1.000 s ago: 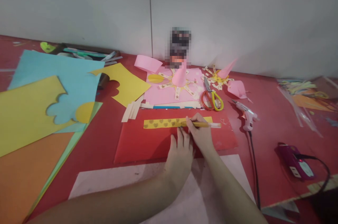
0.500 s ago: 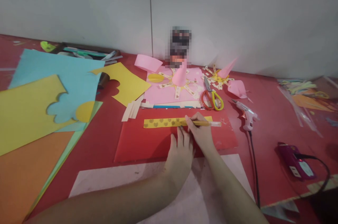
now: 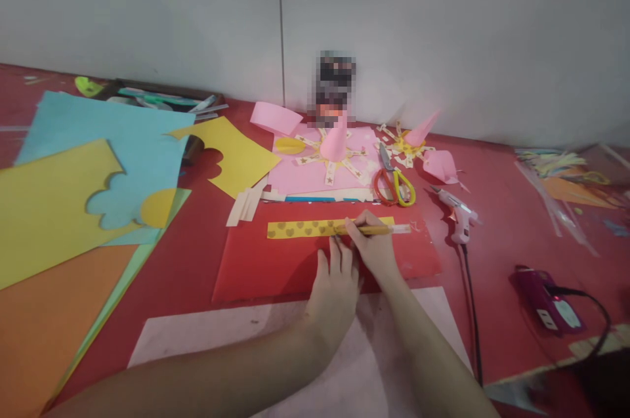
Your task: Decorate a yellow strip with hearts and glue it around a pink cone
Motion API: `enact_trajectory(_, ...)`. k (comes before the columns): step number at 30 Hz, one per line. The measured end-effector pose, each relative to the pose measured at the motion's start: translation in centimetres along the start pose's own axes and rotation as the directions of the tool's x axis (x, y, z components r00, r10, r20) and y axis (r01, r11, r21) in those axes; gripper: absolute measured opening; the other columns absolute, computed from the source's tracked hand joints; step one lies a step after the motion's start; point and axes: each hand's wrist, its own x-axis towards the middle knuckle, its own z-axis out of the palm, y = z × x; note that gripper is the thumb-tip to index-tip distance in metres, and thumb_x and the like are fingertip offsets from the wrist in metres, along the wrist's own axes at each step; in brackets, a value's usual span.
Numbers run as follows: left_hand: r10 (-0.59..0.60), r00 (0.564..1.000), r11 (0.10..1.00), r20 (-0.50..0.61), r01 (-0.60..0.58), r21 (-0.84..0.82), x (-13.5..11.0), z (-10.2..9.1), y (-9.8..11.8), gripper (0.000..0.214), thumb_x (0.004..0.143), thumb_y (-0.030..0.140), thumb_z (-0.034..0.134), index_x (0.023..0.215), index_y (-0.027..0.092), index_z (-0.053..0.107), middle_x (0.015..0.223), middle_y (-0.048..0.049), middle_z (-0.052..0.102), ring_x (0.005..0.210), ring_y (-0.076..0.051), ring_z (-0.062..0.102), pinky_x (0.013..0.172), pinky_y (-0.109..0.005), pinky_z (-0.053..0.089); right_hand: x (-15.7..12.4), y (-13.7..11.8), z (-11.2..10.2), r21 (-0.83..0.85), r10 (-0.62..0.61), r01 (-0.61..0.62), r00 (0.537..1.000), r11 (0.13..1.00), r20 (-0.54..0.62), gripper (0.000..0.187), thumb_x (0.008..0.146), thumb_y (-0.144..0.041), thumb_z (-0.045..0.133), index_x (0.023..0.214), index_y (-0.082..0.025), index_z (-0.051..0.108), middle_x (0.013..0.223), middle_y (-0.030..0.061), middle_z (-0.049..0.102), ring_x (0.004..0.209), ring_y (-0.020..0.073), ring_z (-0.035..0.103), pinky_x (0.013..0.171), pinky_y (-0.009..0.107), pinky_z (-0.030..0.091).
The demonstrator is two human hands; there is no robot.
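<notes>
Pinching pen (image 3: 377, 230), right hand (image 3: 377, 252) angled inward, left hand (image 3: 335, 287) palm-down

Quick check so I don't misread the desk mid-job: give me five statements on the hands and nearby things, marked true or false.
1. The right hand holds a slim yellow pen with a clear end. True.
2. The long yellow paper strip is marked with stars. False: it bears brownish hearts.
3. The left hand has its fingertips at the strip's near edge. True.
4. The red-and-yellow-handled metal scissors are in the left hand. False: they lie beyond the strip.
5. The pale pink glue gun lies right of the scissors. True.
</notes>
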Motion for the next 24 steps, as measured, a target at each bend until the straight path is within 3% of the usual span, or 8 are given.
enact_trajectory(6,-0.012,1.0,0.999,0.002,0.013,-0.047,-0.03,0.23,0.1,0.033,0.083,0.022,0.042,0.108,0.011,0.061,0.118,-0.0185,0.054,0.115,-0.032,0.044,0.089,-0.046,0.039,0.0,0.27,0.12,-0.035,-0.004,0.003,0.999,0.999,-0.041,0.028,0.076,-0.033,0.052,0.055,-0.021,0.037,0.048,-0.0068,0.041,0.046,0.0088,0.039,0.047,0.021,0.033)
enact_trajectory(12,0.005,1.0,1.0,-0.028,-0.005,0.007,-0.01,0.33,0.04,0.034,0.081,0.025,0.045,0.108,0.01,0.06,0.114,-0.0179,0.056,0.113,-0.033,0.046,0.086,-0.046,0.041,0.04,0.44,-0.04,-0.005,-0.003,0.002,0.994,1.0,-0.107,0.03,0.077,-0.035,0.052,0.055,-0.021,0.037,0.047,-0.0073,0.039,0.045,0.0083,0.038,0.046,0.021,0.032)
enact_trajectory(18,-0.008,1.0,0.999,-0.019,0.008,-0.036,-0.1,0.28,0.11,0.036,0.082,0.023,0.043,0.111,0.009,0.058,0.116,-0.0196,0.054,0.116,-0.033,0.043,0.089,-0.046,0.039,-0.09,-0.17,-0.09,0.042,0.047,-0.046,0.998,0.998,-0.035,0.03,0.077,-0.039,0.053,0.057,-0.021,0.038,0.043,-0.0077,0.041,0.04,0.0086,0.042,0.045,0.022,0.035)
enact_trajectory(24,0.001,1.0,1.0,-0.008,-0.001,0.003,-0.06,0.29,0.05,0.036,0.083,0.023,0.04,0.111,0.009,0.058,0.116,-0.0188,0.055,0.114,-0.032,0.045,0.088,-0.045,0.04,-0.07,-0.33,0.0,-0.014,0.021,-0.022,0.998,1.0,-0.056,0.03,0.077,-0.04,0.053,0.057,-0.021,0.04,0.046,-0.0066,0.043,0.044,0.0088,0.042,0.048,0.022,0.036)
